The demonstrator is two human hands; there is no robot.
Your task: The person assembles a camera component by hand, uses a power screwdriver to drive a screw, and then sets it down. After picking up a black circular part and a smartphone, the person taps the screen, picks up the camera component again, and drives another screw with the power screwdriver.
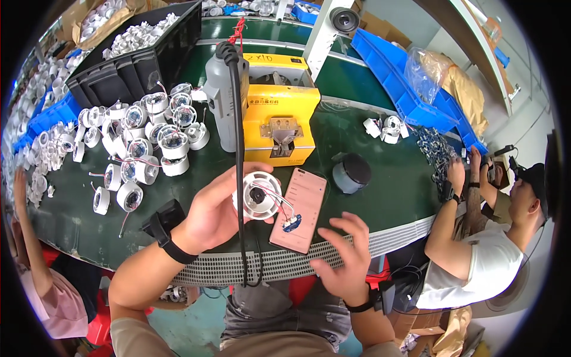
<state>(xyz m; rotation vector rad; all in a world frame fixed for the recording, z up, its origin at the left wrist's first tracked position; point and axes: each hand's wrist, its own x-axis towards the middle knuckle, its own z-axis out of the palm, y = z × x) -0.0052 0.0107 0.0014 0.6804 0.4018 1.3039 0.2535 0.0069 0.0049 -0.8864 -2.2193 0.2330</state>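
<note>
My left hand (209, 208) is closed round a white round plastic housing (259, 196) with a black centre. Thin red and white wires run from the housing to a small blue circuit board (291, 224), which hangs over a phone (308, 196) lying on the green bench. Bare of any object, my right hand (347, 253) is spread just right of the phone's lower end. A black cable (240, 154) hangs down in front of the housing and hides part of its left edge.
Many similar white housings (140, 149) with wires crowd the bench at left. Behind stand a yellow machine (279, 116), a grey electric tool (219, 101) and a black crate (125, 71). A dark round jar (351, 173) sits right of the phone. A co-worker (476, 250) handles parts at right.
</note>
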